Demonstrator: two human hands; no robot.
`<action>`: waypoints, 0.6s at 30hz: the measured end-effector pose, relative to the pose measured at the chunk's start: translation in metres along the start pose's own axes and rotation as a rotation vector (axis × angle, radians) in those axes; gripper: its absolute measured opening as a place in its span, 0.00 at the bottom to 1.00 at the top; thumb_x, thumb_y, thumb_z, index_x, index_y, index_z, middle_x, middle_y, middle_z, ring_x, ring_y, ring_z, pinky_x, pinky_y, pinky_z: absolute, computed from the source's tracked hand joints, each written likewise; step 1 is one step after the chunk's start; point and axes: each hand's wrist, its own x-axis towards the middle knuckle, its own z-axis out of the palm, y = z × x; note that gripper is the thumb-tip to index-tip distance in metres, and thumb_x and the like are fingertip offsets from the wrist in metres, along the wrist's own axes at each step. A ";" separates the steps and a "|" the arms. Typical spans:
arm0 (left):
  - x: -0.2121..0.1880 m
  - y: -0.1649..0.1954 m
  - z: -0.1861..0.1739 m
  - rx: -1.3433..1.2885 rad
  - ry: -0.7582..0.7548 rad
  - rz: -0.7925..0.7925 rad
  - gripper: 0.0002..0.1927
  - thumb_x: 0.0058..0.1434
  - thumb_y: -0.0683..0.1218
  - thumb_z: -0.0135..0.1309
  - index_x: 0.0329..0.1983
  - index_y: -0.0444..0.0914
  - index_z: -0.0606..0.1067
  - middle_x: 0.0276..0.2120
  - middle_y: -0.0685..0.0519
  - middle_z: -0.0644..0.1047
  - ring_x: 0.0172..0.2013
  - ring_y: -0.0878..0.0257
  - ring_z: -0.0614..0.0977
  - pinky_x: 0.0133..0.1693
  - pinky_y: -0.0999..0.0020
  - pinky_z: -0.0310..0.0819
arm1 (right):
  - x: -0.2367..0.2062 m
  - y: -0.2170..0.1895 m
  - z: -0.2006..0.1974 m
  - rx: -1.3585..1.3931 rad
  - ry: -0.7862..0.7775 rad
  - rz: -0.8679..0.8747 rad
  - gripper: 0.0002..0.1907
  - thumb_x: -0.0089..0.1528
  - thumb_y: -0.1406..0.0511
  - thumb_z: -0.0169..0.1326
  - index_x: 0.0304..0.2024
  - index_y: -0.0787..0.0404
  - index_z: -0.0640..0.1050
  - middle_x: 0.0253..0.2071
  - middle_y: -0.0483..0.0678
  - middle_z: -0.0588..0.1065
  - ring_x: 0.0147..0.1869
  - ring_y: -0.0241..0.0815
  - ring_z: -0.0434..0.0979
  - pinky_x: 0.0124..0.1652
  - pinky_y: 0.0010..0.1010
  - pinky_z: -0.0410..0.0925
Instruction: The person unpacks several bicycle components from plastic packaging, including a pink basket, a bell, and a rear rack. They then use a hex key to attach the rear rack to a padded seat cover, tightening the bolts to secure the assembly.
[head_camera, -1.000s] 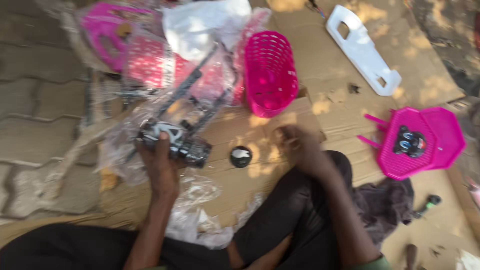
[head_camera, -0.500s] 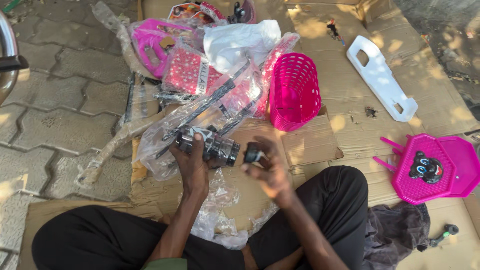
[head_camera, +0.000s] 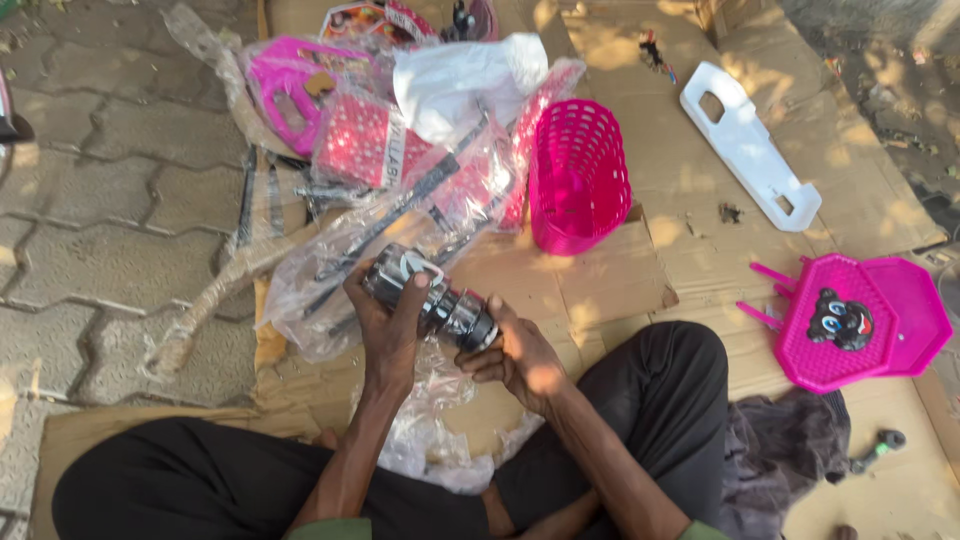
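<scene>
Fingers: left hand (head_camera: 392, 330) wrapped rnd wheel bundle (head_camera: 430, 298); right hand (head_camera: 515, 355) closed on its end.
Handling: prob. light, slippery plastic; grip mid-body.

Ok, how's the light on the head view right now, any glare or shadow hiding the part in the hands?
Head view: sharp, with dappled sun and leaf shadow across the cardboard; the left hand and right hand are lit, glare glints off the shiny black-and-chrome part and the clear plastic wrap, so its detail is hard to read.
</scene>
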 end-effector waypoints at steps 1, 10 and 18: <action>-0.001 -0.004 0.000 0.018 0.029 -0.016 0.37 0.62 0.46 0.63 0.67 0.40 0.53 0.50 0.46 0.72 0.44 0.62 0.78 0.39 0.66 0.77 | -0.003 0.000 0.001 -0.013 0.013 -0.017 0.38 0.63 0.44 0.50 0.65 0.63 0.70 0.40 0.60 0.79 0.33 0.44 0.84 0.34 0.31 0.78; 0.016 -0.038 -0.028 0.210 0.025 0.130 0.42 0.66 0.48 0.64 0.74 0.34 0.53 0.60 0.45 0.70 0.57 0.59 0.75 0.54 0.68 0.75 | -0.004 0.016 -0.005 -0.605 0.125 -0.304 0.33 0.62 0.50 0.56 0.58 0.70 0.73 0.32 0.54 0.81 0.31 0.41 0.79 0.30 0.31 0.73; -0.002 -0.039 -0.013 0.088 0.016 0.087 0.36 0.71 0.43 0.62 0.72 0.38 0.53 0.61 0.48 0.69 0.57 0.59 0.75 0.52 0.63 0.78 | -0.029 0.016 -0.013 -0.952 0.141 -0.853 0.39 0.61 0.51 0.63 0.65 0.67 0.66 0.56 0.58 0.74 0.54 0.51 0.79 0.49 0.38 0.74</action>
